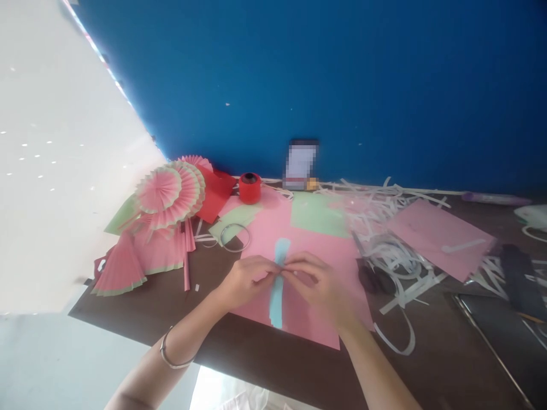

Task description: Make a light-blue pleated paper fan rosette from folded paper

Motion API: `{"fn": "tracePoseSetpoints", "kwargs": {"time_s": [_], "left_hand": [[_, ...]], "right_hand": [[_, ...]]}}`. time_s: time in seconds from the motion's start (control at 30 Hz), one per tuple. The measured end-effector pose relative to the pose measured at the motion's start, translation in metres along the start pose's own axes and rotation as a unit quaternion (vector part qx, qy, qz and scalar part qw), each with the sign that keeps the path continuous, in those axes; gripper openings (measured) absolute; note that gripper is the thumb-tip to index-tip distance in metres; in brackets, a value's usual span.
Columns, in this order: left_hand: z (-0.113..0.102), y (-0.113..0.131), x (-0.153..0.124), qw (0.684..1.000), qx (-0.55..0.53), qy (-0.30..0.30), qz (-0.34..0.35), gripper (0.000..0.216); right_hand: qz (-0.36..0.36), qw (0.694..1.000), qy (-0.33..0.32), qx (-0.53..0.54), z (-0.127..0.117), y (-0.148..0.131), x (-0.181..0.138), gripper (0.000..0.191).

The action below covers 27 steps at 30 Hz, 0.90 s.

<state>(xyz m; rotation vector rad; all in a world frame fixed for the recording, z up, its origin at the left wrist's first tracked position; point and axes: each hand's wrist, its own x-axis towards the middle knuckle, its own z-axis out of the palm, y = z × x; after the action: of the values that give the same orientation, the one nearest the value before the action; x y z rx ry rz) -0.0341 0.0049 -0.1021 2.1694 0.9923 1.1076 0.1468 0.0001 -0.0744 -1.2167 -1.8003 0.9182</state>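
A light blue strip of folded paper stands lengthwise over a large pink paper sheet, its near end showing several layered pleats. My left hand pinches the strip near its middle from the left. From the right, my right hand pinches it at the same spot, fingertips meeting those of the left. Whatever lies between the fingertips is too small to make out. Pale green paper lies at the far side of the pink sheet.
Pink-and-green pleated paper fans pile at the left. Behind the sheet stand a red tape roll and a metal ring. White paper strips, a pink sheet and a dark tablet-like object lie right. A blue wall rises behind.
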Motion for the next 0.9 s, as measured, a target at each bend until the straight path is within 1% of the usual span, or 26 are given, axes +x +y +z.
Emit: {"fn": "tracePoseSetpoints", "kwargs": {"time_s": [0.13, 0.3, 0.43, 0.5, 0.63, 0.8, 0.9], "left_hand": [[0.0020, -0.0026, -0.0022, 0.998, 0.011, 0.018, 0.051, 0.017], [0.0029, -0.0059, -0.0040, 0.997, 0.022, 0.033, 0.064, 0.015], [0.0016, -0.0048, -0.0037, 0.998, 0.023, 0.022, 0.061, 0.014], [0.0011, -0.0042, -0.0033, 0.999, 0.016, 0.014, 0.048, 0.014], [0.0005, -0.0024, -0.0008, 1.000, -0.020, 0.005, -0.003, 0.013], [0.0009, 0.0008, 0.0035, 0.995, -0.076, 0.000, -0.067, 0.011], [0.0017, 0.0015, 0.0043, 0.991, -0.098, 0.004, -0.087, 0.009]], "right_hand": [[-0.026, 0.999, 0.005, -0.028, 0.0001, -0.0008, -0.0011, 0.017], [-0.034, 0.999, -0.004, -0.024, 0.0013, 0.0004, -0.0011, 0.017], [-0.030, 0.999, -0.016, -0.012, 0.0012, -0.0001, -0.0003, 0.015], [-0.026, 0.999, -0.022, -0.006, 0.0005, -0.0014, 0.0000, 0.015], [-0.010, 1.000, -0.025, 0.016, -0.0024, -0.0042, 0.0004, 0.020], [0.010, 0.999, 0.002, 0.031, -0.0040, -0.0036, 0.0006, 0.019], [0.011, 0.999, -0.013, 0.028, -0.0031, -0.0008, 0.0007, 0.017]]}}
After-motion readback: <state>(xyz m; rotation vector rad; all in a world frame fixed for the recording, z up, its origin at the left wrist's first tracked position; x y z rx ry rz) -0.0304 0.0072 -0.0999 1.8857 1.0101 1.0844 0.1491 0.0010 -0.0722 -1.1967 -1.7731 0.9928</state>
